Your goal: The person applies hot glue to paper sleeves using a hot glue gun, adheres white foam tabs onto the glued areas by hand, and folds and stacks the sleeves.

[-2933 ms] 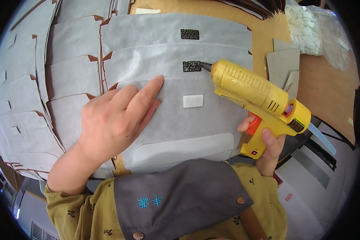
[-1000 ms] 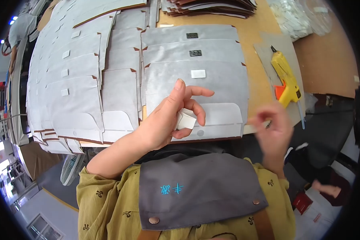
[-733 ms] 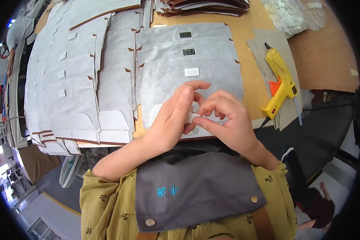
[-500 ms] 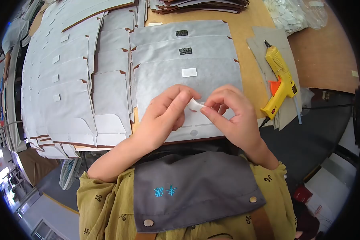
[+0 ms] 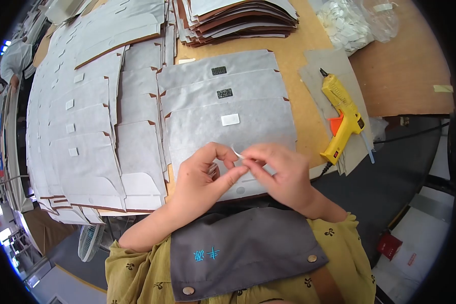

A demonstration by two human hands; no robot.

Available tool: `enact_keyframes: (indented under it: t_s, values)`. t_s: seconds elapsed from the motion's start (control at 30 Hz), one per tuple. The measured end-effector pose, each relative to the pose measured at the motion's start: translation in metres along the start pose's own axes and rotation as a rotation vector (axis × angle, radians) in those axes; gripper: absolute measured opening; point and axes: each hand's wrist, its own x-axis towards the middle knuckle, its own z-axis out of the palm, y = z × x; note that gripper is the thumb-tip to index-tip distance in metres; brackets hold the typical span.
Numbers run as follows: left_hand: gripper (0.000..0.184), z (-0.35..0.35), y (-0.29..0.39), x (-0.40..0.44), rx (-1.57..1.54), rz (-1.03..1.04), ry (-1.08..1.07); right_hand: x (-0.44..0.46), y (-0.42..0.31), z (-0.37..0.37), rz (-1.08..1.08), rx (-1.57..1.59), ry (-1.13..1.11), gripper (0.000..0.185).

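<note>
A small, thin white patch [image 5: 237,153] is pinched between my two hands, seen almost edge-on. My left hand [image 5: 200,175] is closed, with its thumb and forefinger meeting at the patch. My right hand [image 5: 281,175], slightly blurred, grips the patch's other side with its fingertips. Both hands are above the nearest of the overlapping grey panels [image 5: 197,137], which have brown edges. A white rectangular patch [image 5: 230,119] lies on this panel. Two black textured patches, one [image 5: 224,93] nearer and one [image 5: 219,70] farther, are on the panels behind.
Rows of similar panels [image 5: 91,169] with small white patches cover the left side. A stack of brown-edged panels [image 5: 243,23] stands at the back. On the right, a yellow glue gun [image 5: 345,114] lies on grey card [image 5: 311,76]. Behind it sits a plastic bag of white pieces [image 5: 342,25].
The view has tilted up, so the table appears lower in the picture. My hands have drawn closer together around the white patch, which has turned nearly edge-on.
</note>
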Motion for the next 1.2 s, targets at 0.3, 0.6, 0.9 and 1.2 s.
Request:
enact_keyframes:
  t_s: [0.3,0.6,0.9,1.2]
  values:
    - [0.015,0.006,-0.006,-0.001,0.134,0.087,0.115,-0.005,0.002,0.009,-0.054,0.225,0.049,0.027]
    - [0.012,-0.003,-0.012,0.007,0.259,0.215,0.058,-0.001,0.016,0.007,0.225,0.459,-0.061,0.015]
    - [0.017,-0.034,-0.012,0.029,0.180,0.110,0.075,0.049,0.023,0.000,0.386,0.183,-0.084,0.009]
    - [0.013,-0.062,0.002,0.069,0.499,0.253,0.097,0.111,0.052,0.034,0.443,0.013,-0.143,0.020]
